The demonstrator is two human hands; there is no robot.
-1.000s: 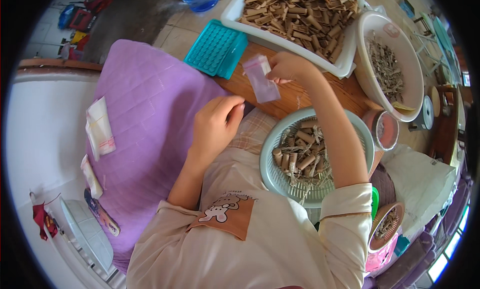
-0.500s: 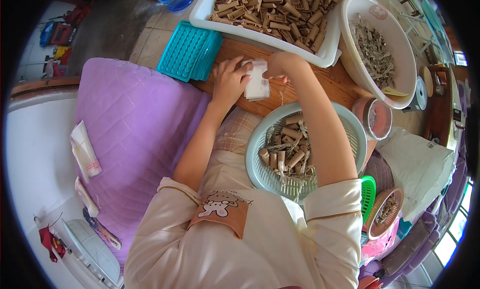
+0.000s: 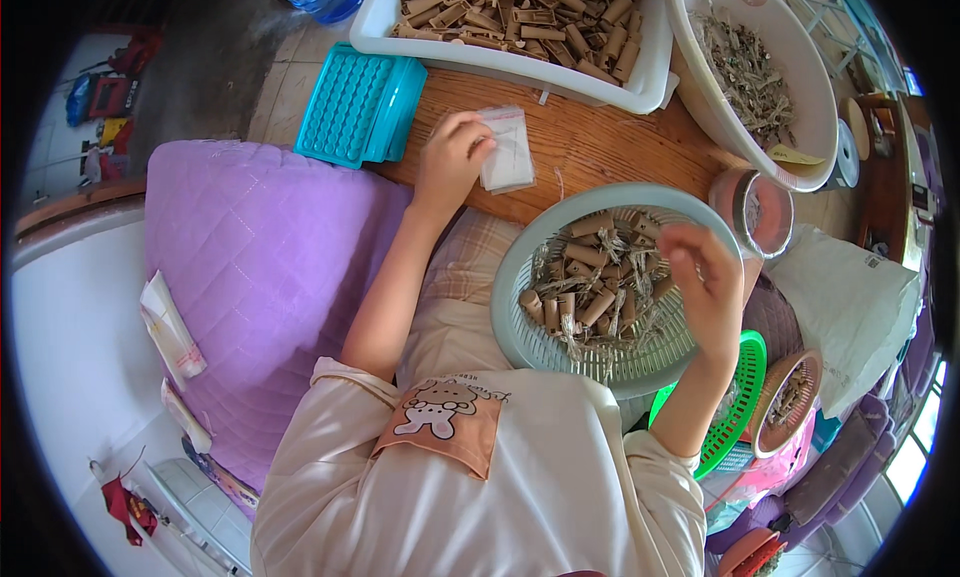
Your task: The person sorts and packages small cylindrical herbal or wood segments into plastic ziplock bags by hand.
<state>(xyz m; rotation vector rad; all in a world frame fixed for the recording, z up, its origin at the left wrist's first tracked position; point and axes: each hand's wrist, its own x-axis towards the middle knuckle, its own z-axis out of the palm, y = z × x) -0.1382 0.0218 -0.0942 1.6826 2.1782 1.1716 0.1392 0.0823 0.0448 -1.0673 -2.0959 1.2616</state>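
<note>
A small stack of clear plastic bags [image 3: 510,155] lies on the wooden tabletop in front of me. My left hand [image 3: 452,162] is at the stack's left edge, its fingers loosely bent and apart. I cannot tell whether the fingertips press on the bags. My right hand [image 3: 703,282] hovers over the right rim of a grey-green basket [image 3: 518,332], fingers curved with a gap to the thumb and nothing visible in them. Inside the basket are short brown tubes [image 3: 598,305] tangled with pale, stringy bundles.
At the back stands a white tray [image 3: 500,59] full of brown half-tube pieces. Stacked teal moulded trays [image 3: 350,102] sit left of the bags. A white basin [image 3: 800,167] with stringy bundles, a pink tub [image 3: 765,212] and a green basket [image 3: 735,417] are at right.
My right hand has left the bags and moved right and nearer, over the basket. My left hand stays beside the bags. The view has shifted slightly, and more of the green basket shows.
</note>
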